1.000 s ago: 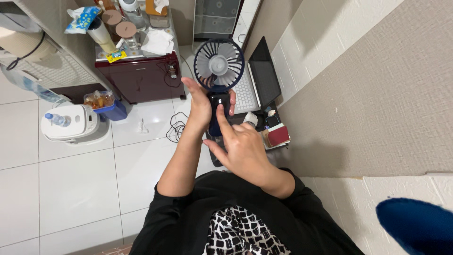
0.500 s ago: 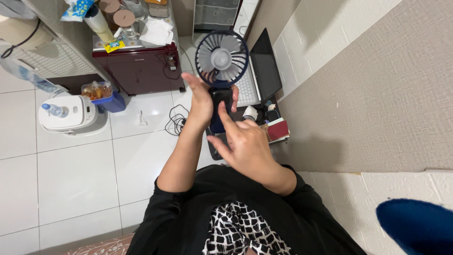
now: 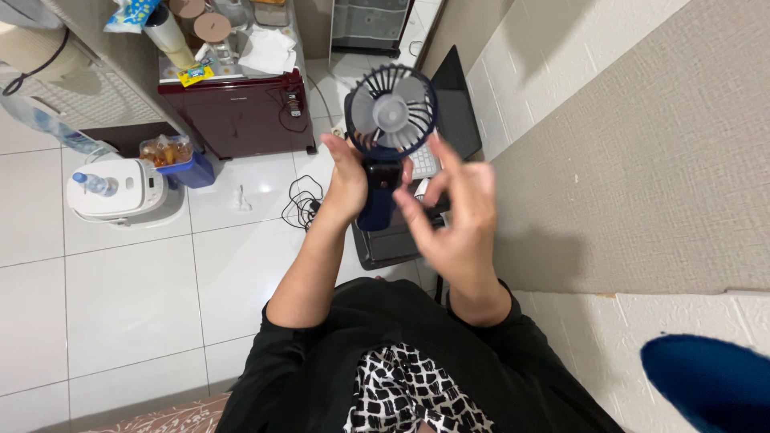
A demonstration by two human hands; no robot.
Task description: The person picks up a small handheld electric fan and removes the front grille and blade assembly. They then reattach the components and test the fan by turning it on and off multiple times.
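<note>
The left hand (image 3: 346,178) is clenched around the dark blue handle of a small handheld fan (image 3: 387,136), holding it upright in front of the body, the round caged head with pale blades standing just above the grip. The right hand (image 3: 454,215) is released: its fingers (image 3: 446,164) are spread and slightly blurred, just right of the handle, and whether a fingertip touches the handle cannot be told. Both forearms rise from black sleeves, the left one straight and long, the right bent in short at the wrist.

Up and left of the grip, well apart from it, a dark red cabinet (image 3: 241,112) carries a clutter of packages: a small yellow packet (image 3: 195,76) at its front edge, a crumpled white paper or cloth (image 3: 269,50), two round brown lids (image 3: 200,20) and a pale upright cylinder (image 3: 168,36). A blue and yellow bag (image 3: 130,12) lies further left at the top edge. Left of the grip and lower, a white rice cooker (image 3: 116,191) sits on the tiled floor with a plastic bottle (image 3: 94,184) lying on its lid, and beside it a blue tub (image 3: 172,156) holds small wrapped items. Directly behind the fan lies an open laptop (image 3: 457,112), and a tangle of black cable (image 3: 303,204) rests on the floor just left of the left wrist. Far down to the right, a blue rounded shape (image 3: 710,381) fills the corner.
</note>
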